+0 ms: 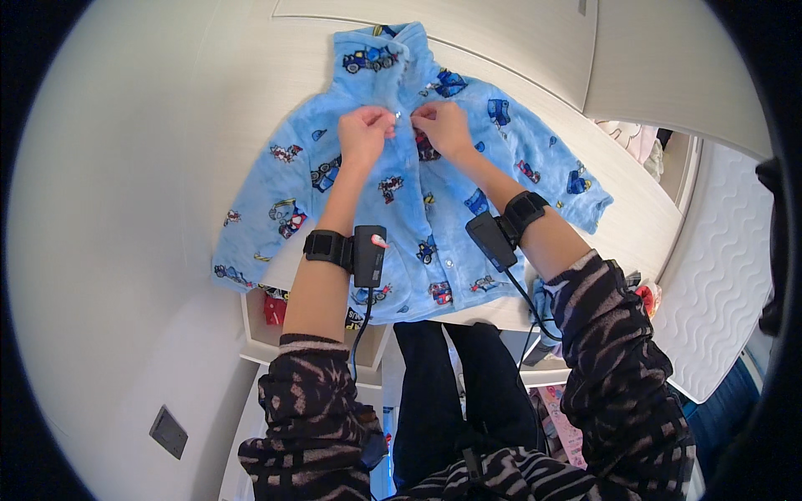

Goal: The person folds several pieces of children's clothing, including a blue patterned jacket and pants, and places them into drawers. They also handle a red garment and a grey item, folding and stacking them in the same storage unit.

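Observation:
A light blue plush child's jacket [409,225] with a vehicle print lies front side up, its stand-up collar [373,63] at the far end and its sleeves spread to both sides. My left hand [364,135] pinches the front just below the collar, beside a small pale snap button [398,116]. Close by on the right, my right hand [443,127] pinches the facing part of the front with curled fingertips. Lower on the front edge another snap button [449,263] shows. The cloth between my fingertips is partly hidden.
The jacket lies on a pale wooden surface [251,108]. Open compartments [687,171] with clothes lie at right and below. A white wavy-patterned mattress [723,250] stands at right, a plain wall [100,250] at left. Black devices [370,256] with cables are strapped to both my forearms.

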The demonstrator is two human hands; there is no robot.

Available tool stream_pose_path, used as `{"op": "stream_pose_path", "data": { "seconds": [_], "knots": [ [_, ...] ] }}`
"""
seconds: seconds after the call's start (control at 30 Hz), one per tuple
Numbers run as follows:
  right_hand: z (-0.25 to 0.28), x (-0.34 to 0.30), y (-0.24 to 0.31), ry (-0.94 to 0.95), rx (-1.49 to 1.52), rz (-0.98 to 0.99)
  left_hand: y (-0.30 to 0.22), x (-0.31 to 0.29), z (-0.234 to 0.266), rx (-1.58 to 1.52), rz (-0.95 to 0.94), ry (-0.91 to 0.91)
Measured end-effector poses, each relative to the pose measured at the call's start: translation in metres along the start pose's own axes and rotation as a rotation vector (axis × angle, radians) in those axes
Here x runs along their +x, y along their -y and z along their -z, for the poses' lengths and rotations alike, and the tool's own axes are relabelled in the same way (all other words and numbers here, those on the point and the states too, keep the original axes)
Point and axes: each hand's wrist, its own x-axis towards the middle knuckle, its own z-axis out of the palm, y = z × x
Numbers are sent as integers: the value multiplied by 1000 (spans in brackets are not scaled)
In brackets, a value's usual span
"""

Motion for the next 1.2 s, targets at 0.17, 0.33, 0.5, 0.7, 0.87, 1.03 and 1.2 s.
{"op": "stream_pose_path", "data": {
  "seconds": [0.17, 0.33, 0.5, 0.7, 0.87, 1.03, 1.2],
  "knots": [
    [2, -9, -5, -211, -378, 339, 0, -4, -15, -5, -99, -149],
    [5, -52, -11, -290, -271, 379, 3, -63, -23, 485, -213, -368],
    [-15, -98, -35, -185, -153, 104, 17, -104, -49, 754, -31, -265],
    [-21, -134, -56, -125, -129, 39, 50, -139, -55, 741, 28, -291],
    [-23, -141, -49, -32, -176, 168, 79, -152, -57, 508, 80, -400],
    [-28, -144, -45, -38, -304, 219, 85, -155, -41, 55, 380, -279],
    [-32, -142, -48, -162, -222, 166, 81, -160, -33, -110, 410, -224]
  ]
}}
